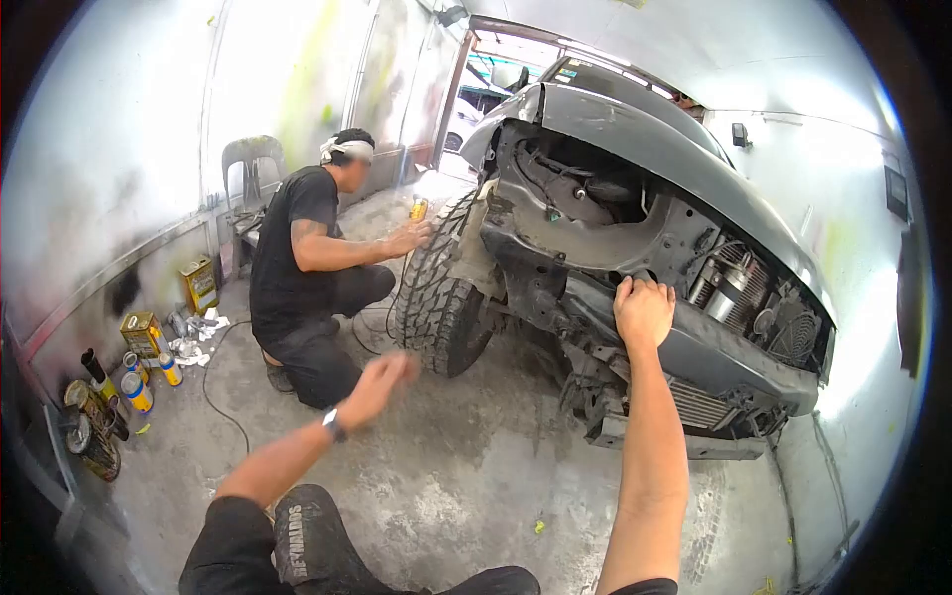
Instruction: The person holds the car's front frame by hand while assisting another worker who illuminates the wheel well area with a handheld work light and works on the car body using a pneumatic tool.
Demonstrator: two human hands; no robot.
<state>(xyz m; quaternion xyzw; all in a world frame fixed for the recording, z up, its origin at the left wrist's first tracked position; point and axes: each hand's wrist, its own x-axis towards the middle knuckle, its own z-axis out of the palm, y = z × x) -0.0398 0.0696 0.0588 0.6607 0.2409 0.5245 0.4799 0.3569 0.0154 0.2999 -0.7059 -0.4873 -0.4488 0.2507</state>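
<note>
My right hand reaches forward with its fingers curled over the top edge of the dark bumper beam on a stripped vehicle front. Above the beam is the grey hood, and the open headlight area beside it shows bare metal and wiring. My left hand, with a watch on the wrist, hangs in the air short of the tire. Motion blurs its fingers, and I see nothing clearly in it.
A co-worker in black squats left of the tire, one hand by the tread. Spray cans, metal tins and crumpled paper stand or lie along the left wall. A cable crosses the concrete floor. Behind is a plastic chair.
</note>
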